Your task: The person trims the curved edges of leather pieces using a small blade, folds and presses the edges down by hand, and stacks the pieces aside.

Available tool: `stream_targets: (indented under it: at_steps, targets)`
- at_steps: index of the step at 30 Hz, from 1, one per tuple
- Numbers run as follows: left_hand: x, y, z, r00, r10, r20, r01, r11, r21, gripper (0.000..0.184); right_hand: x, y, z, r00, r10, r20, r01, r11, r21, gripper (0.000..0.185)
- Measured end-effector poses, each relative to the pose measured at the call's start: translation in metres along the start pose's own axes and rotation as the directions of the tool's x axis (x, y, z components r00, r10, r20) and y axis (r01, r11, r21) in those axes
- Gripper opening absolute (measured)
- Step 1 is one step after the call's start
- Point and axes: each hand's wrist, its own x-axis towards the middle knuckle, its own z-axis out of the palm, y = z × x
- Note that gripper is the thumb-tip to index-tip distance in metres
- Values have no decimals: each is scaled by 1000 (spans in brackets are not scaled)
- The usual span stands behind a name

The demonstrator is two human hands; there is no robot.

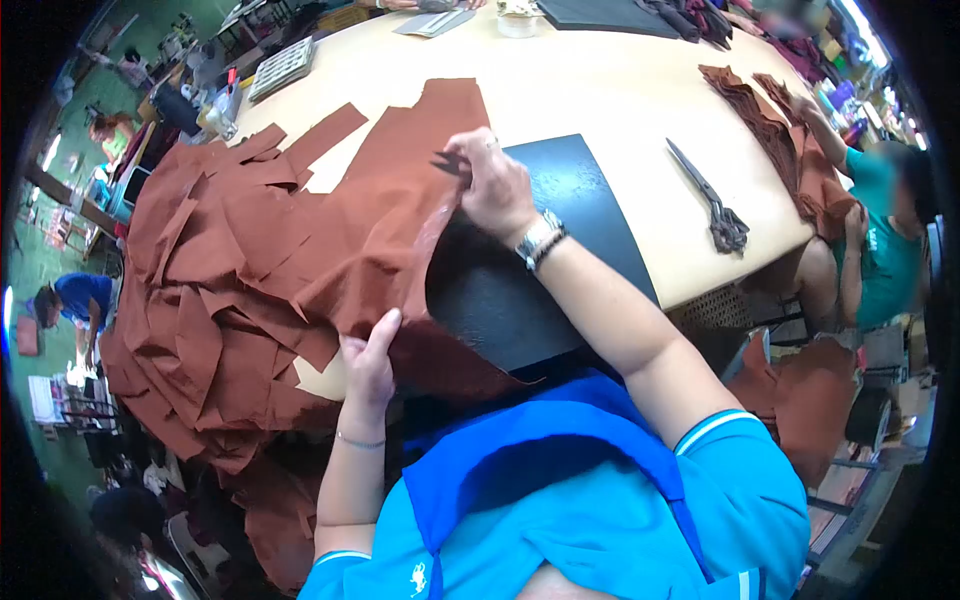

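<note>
In the head view, the brown cloth (385, 235) lies near the middle of the tabletop (610, 95), between the heaped brown pieces (195, 285) on the left and the scissors (708, 193) on the right, its right edge over the black mat (590, 225). To handle it well, I would keep that edge lightly tensioned, smooth the folds between the hands, and hold the points away from the fabric face. The left hand (369, 365) pinches the near part, thumb on top; its other fingers are mostly hidden. The right hand (497, 190), farther off, is closed around a small dark pointed tool (448, 161), probably snips; whether it grips the cloth too, I cannot tell.
</note>
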Motion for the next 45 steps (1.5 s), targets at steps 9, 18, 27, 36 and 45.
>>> stream_targets:
  at_steps: [9,18,27,36,45]
  targets:
    - [-51,22,-85,994,-103,-34,108,953,282,53,23,83,-79,991,-90,-103,41,914,-403,38]
    - [4,63,-18,763,564,315,-589,406,699,30,-59,84,-202,929,255,269,-52,808,-587,30]
    - [68,-39,136,458,151,876,-863,311,398,15,-82,37,-240,588,741,324,-784,620,4,34]
    - [71,-51,134,506,332,796,-837,413,359,5,-106,0,-170,57,517,854,-851,-422,312,36]
    - [72,-52,131,495,345,798,-842,419,341,5,-109,11,-158,135,555,821,-810,-416,414,35]
